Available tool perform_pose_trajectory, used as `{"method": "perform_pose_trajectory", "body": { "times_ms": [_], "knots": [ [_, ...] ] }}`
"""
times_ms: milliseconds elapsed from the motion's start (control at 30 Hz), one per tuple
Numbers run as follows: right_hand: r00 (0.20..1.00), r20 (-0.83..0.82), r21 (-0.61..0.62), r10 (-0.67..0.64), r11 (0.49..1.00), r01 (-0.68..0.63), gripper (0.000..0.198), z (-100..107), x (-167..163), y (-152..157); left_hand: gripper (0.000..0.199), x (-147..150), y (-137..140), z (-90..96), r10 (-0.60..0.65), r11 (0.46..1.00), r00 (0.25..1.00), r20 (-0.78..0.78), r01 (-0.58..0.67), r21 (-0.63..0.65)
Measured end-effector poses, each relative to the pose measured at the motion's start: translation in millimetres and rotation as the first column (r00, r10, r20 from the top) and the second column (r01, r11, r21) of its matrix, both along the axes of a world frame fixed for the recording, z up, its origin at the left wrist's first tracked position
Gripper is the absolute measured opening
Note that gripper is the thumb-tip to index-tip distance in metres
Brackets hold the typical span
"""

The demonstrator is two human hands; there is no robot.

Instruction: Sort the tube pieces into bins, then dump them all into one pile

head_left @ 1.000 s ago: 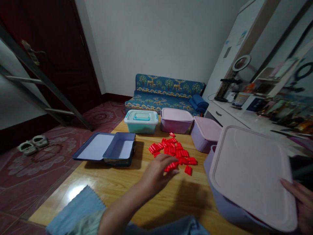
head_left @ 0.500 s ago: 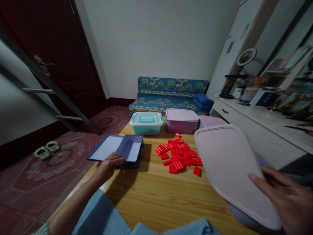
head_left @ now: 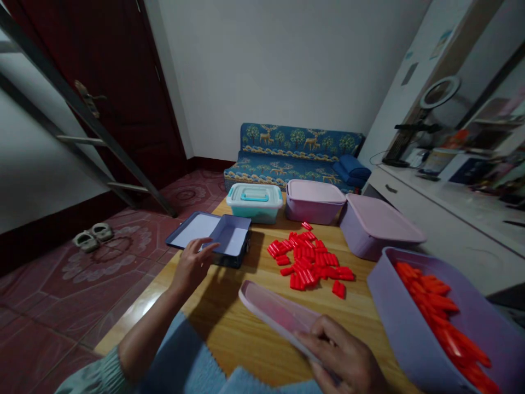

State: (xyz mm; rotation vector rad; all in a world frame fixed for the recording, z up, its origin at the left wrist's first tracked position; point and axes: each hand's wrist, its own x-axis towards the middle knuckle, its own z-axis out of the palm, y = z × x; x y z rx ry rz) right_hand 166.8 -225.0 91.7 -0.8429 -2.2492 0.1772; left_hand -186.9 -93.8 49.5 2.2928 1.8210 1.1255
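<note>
My right hand grips a pale pink plastic lid by its near end, tilted above the table. To its right stands a lidless purple bin with many red plastic pieces inside. My left hand hovers at the near left edge of an open dark blue case, fingers apart; whether it touches the case I cannot tell. A loose pile of red pieces lies on the wooden table between the case and the bin.
Along the table's far side stand a turquoise box with a white lid, a lidded purple bin and another lidded purple bin. Beyond them is a blue patterned sofa. A ladder leans at left; a cluttered white counter is at right.
My right hand has brought the lid leftward off the right-hand bin, uncovering the red pieces inside. My left hand has lifted slightly and its fingers have spread. The view has shifted right.
</note>
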Motion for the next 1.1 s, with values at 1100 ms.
{"method": "perform_pose_trajectory", "body": {
  "times_ms": [1100],
  "knots": [
    [0.981,0.165,-0.356,-0.101,0.922,0.155,0.019,-26,-2,0,0.073,-159,-101,-41.6,0.502,0.752,0.713,0.489,-0.080,-0.655]
  ]
}}
